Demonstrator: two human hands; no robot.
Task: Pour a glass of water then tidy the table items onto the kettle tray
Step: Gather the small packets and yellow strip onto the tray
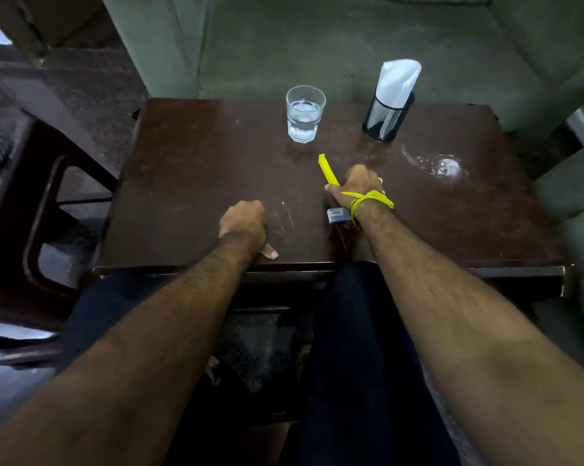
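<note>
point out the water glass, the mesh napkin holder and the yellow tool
water glass [303, 119]: head view, on the front wall at the water level.
mesh napkin holder [384, 118]: head view, on the black mesh side.
yellow tool [327, 169]: head view, on the shaft above the right hand [358, 186].

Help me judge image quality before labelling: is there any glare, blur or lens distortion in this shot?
Head view: dim overall; bright glare on the table at the right, over what looks like a wet patch. Wide-angle bending stretches both forearms and bows the table's edges. The glass, left hand and right hand are reasonably sharp.
</note>
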